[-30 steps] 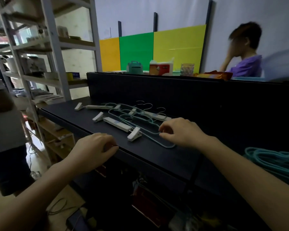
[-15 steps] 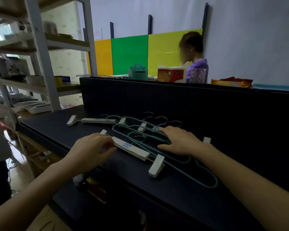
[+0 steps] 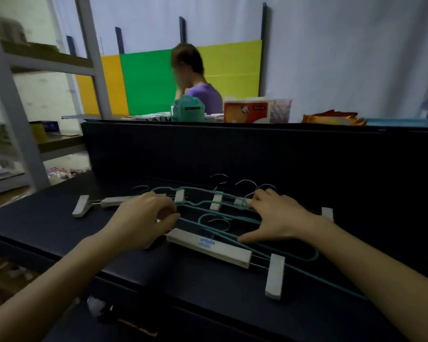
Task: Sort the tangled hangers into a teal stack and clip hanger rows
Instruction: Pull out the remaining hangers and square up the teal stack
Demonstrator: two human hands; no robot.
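Several teal wire hangers (image 3: 209, 191) lie tangled with white clip hangers on the dark table (image 3: 47, 225). The nearest clip hanger (image 3: 208, 245) lies slanted in front, with one clip at its right end. My left hand (image 3: 143, 218) curls over its left end, where a bit of white clip shows between the fingers. My right hand (image 3: 277, 218) rests spread on the tangle; its thumb touches a teal wire and its fingers reach a rear clip hanger (image 3: 215, 202). Another clip hanger (image 3: 114, 201) lies at the back left.
A dark upright panel (image 3: 232, 149) stands behind the hangers. Beyond it are a teal box (image 3: 188, 111), a red tissue box (image 3: 247, 112), snack bags and a person in a purple shirt (image 3: 203, 95). A white shelf rack (image 3: 25, 119) stands at the left.
My left hand has slid forward over the front clip hanger's left end. My right hand has spread wider on the teal wires. The person behind the panel has moved left.
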